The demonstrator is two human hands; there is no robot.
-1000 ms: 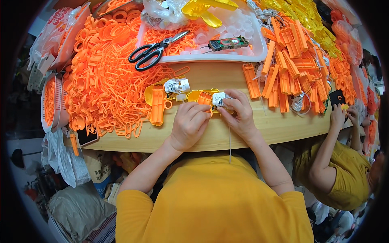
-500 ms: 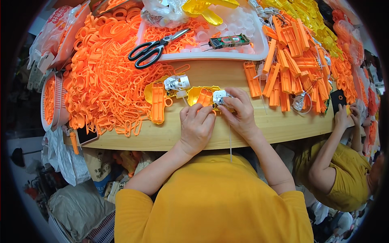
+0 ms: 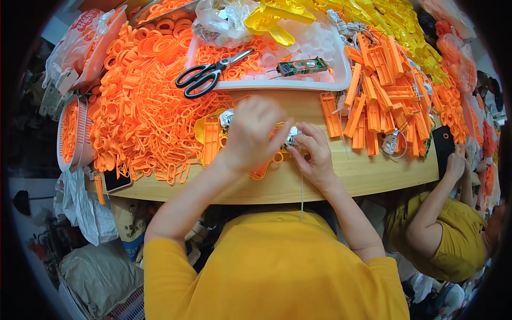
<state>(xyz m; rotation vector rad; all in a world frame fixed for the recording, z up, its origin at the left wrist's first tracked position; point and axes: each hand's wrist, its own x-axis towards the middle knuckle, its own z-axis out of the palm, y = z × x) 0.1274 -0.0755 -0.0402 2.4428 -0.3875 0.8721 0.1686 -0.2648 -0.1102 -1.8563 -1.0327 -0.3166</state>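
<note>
My right hand pinches a small white-and-silver part at the middle of the table, and a thin white cord hangs from there past the table's front edge. Smeared by motion, my left hand is raised just left of it, so its fingers cannot be read. Under that hand, an orange holder with a ring on its side shows only in part. To the left, another orange tray-like holder lies by a yellow shell and a partly hidden white part.
Scissors with black handles lie across the rim of a white tray. A heap of orange clips and rings fills the left side, orange holders the right. A co-worker's hands are beside a dark flat object at far right.
My left hand has lifted off the table and moved up, across the parts. My right hand stays on the white-and-silver part. The whole view has shifted slightly.
</note>
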